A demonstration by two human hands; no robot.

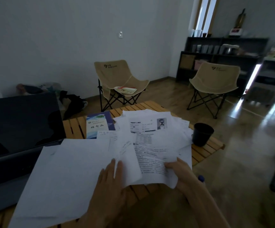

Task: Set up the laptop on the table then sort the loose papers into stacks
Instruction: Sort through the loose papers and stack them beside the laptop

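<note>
My right hand pinches the printed sheet's near edge; my left hand's straight fingers press a blank sheet. Loose papers fan across the bench beside the open laptop. They look thin, floppy and slippery: better gripped at the edges.

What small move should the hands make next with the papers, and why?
Probably the right hand should lift the printed sheet it pinches and lay it on the blank sheets near the left hand. The laptop already stands open, while the other papers still lie fanned out unsorted.
</note>
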